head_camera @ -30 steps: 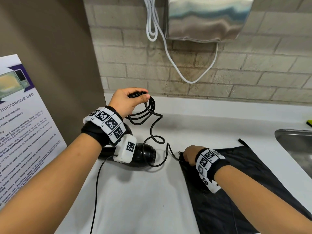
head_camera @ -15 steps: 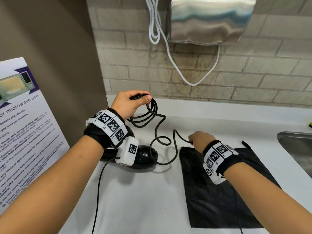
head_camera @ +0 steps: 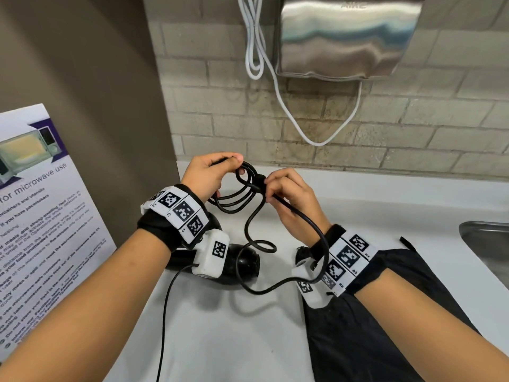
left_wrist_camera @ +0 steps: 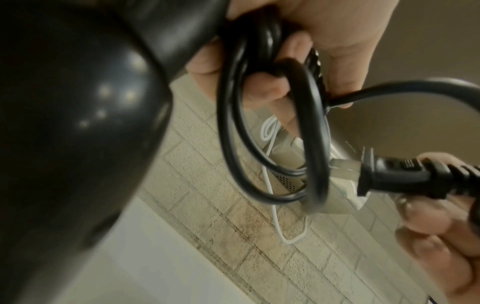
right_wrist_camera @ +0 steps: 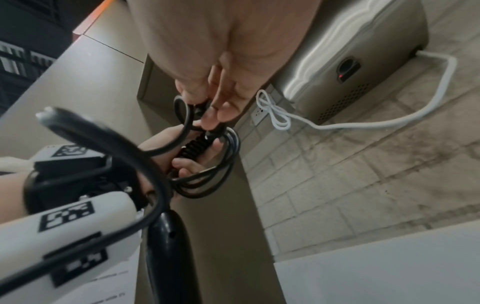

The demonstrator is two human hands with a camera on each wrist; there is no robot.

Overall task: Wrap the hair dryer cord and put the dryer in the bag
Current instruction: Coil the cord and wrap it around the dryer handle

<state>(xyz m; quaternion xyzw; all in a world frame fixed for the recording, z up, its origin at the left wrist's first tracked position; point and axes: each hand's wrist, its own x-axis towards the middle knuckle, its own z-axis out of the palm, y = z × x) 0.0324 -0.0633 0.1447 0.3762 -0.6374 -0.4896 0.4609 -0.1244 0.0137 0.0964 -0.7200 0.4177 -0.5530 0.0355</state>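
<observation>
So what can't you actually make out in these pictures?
- Hair dryer: head view, handle end hidden behind the left hand's wrist gear.
- Bag: head view, opening covered by the right forearm; bottom edge cut off.
- Poster: small print unreadable.
- Cord loop count: left wrist view, blurred.

Both forearms are bare, with no sleeves. Each wrist wears a black strap (head_camera: 154, 230) under a white band (head_camera: 179, 210) of square black-and-white code tiles, centre-left and centre-right of the head view. A white camera box (head_camera: 212, 256) with its own code tile hangs below each band; a thin black cable (head_camera: 165, 312) trails from the left box.
</observation>
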